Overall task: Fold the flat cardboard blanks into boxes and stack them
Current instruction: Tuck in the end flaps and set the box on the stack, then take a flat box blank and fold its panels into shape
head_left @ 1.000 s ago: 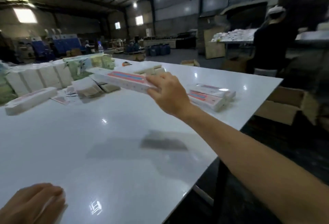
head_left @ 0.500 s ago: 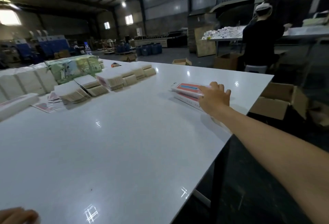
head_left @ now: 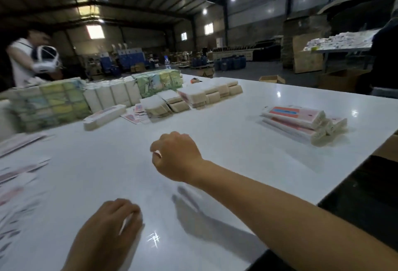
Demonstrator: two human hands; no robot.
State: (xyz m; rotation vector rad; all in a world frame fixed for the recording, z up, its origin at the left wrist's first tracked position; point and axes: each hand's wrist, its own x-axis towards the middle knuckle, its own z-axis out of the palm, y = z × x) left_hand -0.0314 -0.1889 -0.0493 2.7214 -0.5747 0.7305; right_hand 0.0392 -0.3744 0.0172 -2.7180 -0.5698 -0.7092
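A stack of folded pink-and-white boxes (head_left: 301,120) lies near the right edge of the white table (head_left: 215,137). My right hand (head_left: 176,158) hovers over the middle of the table, well left of that stack, fingers loosely curled under and holding nothing. Down at the near edge, my left hand (head_left: 109,225) rests on the table with relaxed fingers. Flat pink-and-white blanks (head_left: 19,171) lie blurred at the far left. Another long folded box (head_left: 103,116) sits alone toward the back left.
Piles of white and tan blanks (head_left: 172,102) and wrapped green bundles (head_left: 49,107) line the back of the table. A person holding a white headset (head_left: 23,59) stands at the far left. A brown carton (head_left: 387,148) is past the table's right edge.
My right hand has let go of the box it set on the right-hand stack and drawn back to the table's middle. The view swung left, bringing my left hand further into view.
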